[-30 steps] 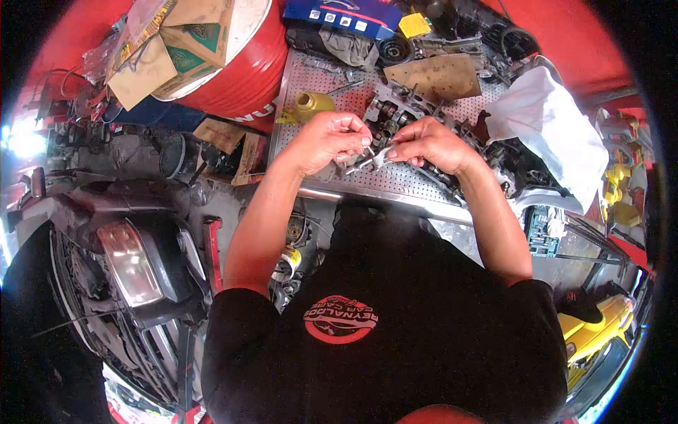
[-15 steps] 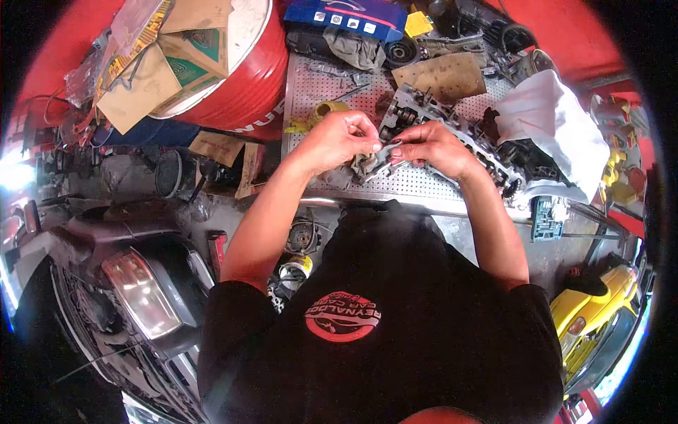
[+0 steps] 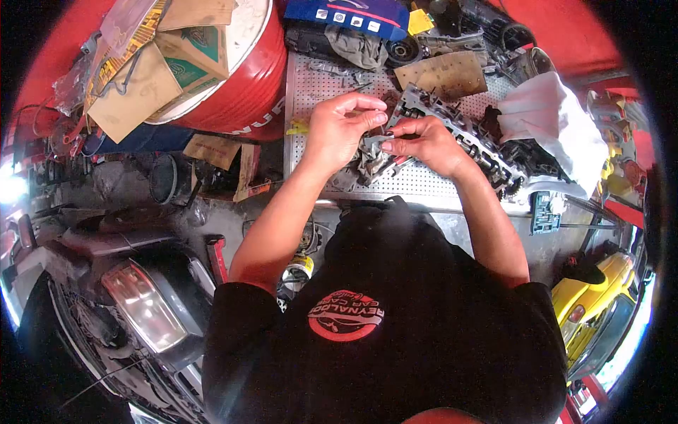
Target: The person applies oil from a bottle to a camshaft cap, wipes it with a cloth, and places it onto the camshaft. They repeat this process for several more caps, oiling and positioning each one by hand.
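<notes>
While the right hand (image 3: 434,148) had its thumb and forefinger closed on a small grey part (image 3: 378,140), the left hand (image 3: 339,134) came right up against the action, its thumb and forefinger drawn together just above that grip. Whether those left fingertips pinched anything, I couldn't tell: too small, too tight! And the part itself? Out between the two hands, over the near edge of the perforated table (image 3: 431,187), apparently kept there so both sets of fingertips could reach it in plain sight. A fingertip hold, too, probably because a fuller grasp would have covered so little a piece. Right below the grip sat a crumpled greyish bundle (image 3: 372,166), its makeup unclear. To the right of the grip, what a spread! A metal engine head (image 3: 487,155) lay slantwise beside the right hand, likely set off so the fingers had working room, with a white cloth (image 3: 551,116) beyond it. Past the grip, farther from the body, lay a cardboard sheet (image 3: 443,74), and off to its left stood a red drum (image 3: 244,92).
</notes>
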Action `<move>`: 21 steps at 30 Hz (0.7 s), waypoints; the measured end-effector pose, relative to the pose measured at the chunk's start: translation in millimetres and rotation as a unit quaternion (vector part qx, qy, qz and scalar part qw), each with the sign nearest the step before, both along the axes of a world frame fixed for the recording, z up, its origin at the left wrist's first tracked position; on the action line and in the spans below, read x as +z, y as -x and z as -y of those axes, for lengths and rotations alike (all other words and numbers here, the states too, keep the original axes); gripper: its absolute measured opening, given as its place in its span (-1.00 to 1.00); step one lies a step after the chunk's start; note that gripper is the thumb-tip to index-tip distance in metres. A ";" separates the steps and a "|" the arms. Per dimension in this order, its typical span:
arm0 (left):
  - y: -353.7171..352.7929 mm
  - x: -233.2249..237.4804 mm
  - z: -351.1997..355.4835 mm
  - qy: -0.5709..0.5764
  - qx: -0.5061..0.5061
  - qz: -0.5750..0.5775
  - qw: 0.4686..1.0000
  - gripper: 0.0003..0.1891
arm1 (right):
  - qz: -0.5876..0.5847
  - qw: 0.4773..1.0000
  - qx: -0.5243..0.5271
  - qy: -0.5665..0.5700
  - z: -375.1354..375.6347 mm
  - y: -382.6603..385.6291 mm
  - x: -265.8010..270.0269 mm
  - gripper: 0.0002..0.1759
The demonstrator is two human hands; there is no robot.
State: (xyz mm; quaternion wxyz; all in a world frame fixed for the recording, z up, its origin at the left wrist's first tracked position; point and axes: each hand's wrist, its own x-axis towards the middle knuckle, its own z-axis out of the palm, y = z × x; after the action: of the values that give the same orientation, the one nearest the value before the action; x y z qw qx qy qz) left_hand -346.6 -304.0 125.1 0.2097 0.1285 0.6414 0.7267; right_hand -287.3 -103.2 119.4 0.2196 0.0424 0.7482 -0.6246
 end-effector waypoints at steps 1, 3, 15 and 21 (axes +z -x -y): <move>-0.4 -2.6 -1.3 0.034 -0.006 -0.001 0.999 -0.82 | 0.001 1.000 0.004 0.002 0.9 1.5 1.7 -0.67; -0.8 -5.6 -3.3 0.024 0.004 0.000 1.000 -0.82 | -0.005 1.000 0.012 0.000 0.6 4.0 -0.4 -0.68; -10.3 -15.0 -6.9 0.140 -0.003 -0.221 0.965 -0.84 | -0.012 1.000 0.003 0.001 0.3 4.9 4.0 -0.71; -20.8 -6.2 -3.3 0.016 -0.026 -0.129 0.991 -0.74 | -0.012 0.999 0.011 -0.033 -11.3 2.4 19.5 -0.74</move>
State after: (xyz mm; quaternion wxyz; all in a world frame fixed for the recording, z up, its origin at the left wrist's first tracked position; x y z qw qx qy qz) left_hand -325.8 -300.7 118.9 0.1463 0.2342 0.6709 0.6882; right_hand -289.7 -92.0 138.9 0.2164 0.0337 0.7713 -0.5976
